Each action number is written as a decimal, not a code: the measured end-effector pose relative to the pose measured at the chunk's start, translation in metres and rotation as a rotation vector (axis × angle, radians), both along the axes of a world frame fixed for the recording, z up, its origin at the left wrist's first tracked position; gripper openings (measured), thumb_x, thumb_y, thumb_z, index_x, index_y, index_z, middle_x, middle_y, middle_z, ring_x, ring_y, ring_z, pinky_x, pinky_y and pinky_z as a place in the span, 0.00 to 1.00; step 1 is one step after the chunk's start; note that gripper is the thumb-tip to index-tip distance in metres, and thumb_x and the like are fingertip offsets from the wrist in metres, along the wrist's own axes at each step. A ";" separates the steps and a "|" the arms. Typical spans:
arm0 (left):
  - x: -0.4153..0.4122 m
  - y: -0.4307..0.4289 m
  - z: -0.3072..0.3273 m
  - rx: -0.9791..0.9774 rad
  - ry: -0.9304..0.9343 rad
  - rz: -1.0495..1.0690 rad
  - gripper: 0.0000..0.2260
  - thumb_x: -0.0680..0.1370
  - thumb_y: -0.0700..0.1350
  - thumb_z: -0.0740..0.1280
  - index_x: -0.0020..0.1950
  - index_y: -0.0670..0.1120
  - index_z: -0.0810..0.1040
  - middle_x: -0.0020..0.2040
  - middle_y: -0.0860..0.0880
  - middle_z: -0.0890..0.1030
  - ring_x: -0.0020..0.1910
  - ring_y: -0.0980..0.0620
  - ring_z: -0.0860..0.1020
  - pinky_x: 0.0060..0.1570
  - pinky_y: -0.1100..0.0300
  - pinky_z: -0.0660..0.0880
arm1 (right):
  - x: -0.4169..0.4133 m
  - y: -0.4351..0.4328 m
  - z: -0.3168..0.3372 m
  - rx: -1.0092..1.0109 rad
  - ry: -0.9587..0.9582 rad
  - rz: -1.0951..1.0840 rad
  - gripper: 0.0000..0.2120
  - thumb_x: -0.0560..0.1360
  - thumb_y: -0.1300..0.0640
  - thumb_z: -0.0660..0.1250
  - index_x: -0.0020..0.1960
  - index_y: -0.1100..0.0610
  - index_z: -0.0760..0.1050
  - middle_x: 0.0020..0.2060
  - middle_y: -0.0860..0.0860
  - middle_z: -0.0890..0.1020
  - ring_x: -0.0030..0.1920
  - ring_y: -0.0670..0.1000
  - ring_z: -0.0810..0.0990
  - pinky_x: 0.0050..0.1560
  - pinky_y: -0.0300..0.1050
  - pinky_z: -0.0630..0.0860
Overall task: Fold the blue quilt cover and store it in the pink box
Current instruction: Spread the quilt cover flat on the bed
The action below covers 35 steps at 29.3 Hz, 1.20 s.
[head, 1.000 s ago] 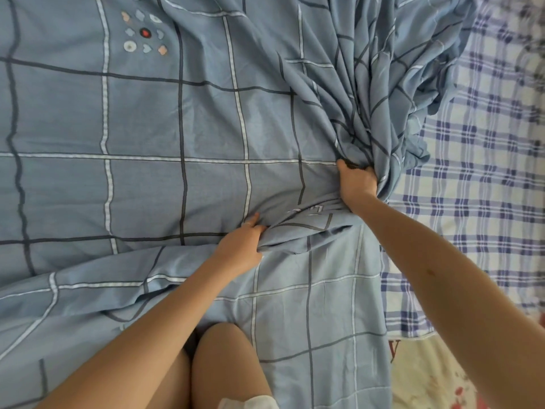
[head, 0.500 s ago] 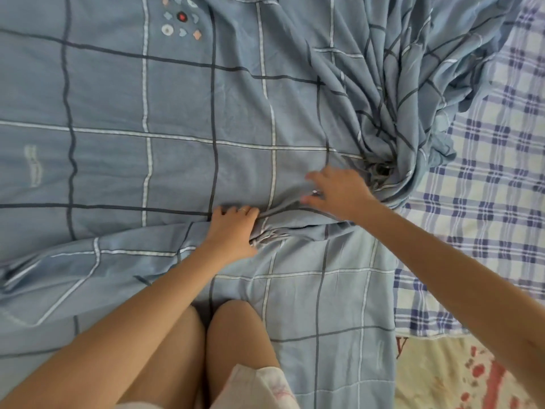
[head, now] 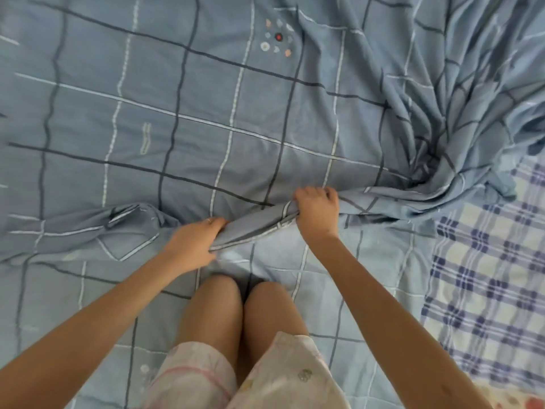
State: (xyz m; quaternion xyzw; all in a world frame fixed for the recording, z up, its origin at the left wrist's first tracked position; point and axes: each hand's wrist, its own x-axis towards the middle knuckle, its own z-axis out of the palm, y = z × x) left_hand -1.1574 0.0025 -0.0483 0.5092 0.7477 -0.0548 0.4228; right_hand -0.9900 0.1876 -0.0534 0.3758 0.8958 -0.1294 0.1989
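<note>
Across nearly the whole head view lies the cover (head: 206, 113), blue w/ a grid of dark and white lines, spread flat on a bed. Its grid lines run slightly tilted, dropping from upper left toward lower right. A gathered ridge (head: 256, 228) of its fabric crosses frame ctr, long axis roughly left-to-right, right end a bit higher. Left of it a looser rumpled fold (head: 124, 222) carries on toward the left edge. At upper right the cloth is bunched into deep creases (head: 460, 119) that fan out from a point at mid right.

Left hand (head: 194, 243) grips the ridge's left end, fingers curled over the top, thumb underneath. Right hand (head: 317, 215) is a fist clamped round the right end, knuckles up. The hands sit near each other, w/ cloth pulled taut between.

A small stitched motif (head: 277, 38), bits ringed round a red dot, sits at upper ctr. At mid left there is a pale mark (head: 145, 138), too blurred to read.

Bare knees (head: 215, 299) and pale shorts (head: 191, 376) rest on the cover at bottom ctr. A plaid sheet (head: 486, 276) shows at lower right.
</note>
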 end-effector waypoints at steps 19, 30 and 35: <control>-0.300 0.058 -0.023 0.476 0.652 0.667 0.08 0.78 0.38 0.60 0.56 0.43 0.75 0.53 0.39 0.80 0.55 0.39 0.77 0.51 0.49 0.68 | -0.338 0.137 0.046 0.091 0.448 -0.220 0.22 0.80 0.64 0.55 0.73 0.60 0.58 0.67 0.64 0.70 0.66 0.63 0.70 0.62 0.54 0.67; -0.283 -0.070 -0.056 0.280 0.545 0.739 0.39 0.69 0.59 0.72 0.73 0.43 0.63 0.71 0.39 0.67 0.67 0.39 0.67 0.63 0.42 0.62 | -0.394 0.011 -0.014 0.036 0.064 0.535 0.34 0.76 0.62 0.61 0.77 0.49 0.50 0.74 0.57 0.56 0.65 0.61 0.70 0.58 0.54 0.71; -0.296 -0.144 -0.069 0.237 0.502 1.063 0.34 0.71 0.47 0.74 0.72 0.40 0.64 0.70 0.35 0.66 0.64 0.33 0.67 0.59 0.39 0.68 | -0.425 -0.040 -0.046 -0.025 0.029 0.535 0.38 0.77 0.67 0.57 0.78 0.47 0.42 0.77 0.53 0.48 0.59 0.61 0.76 0.49 0.51 0.72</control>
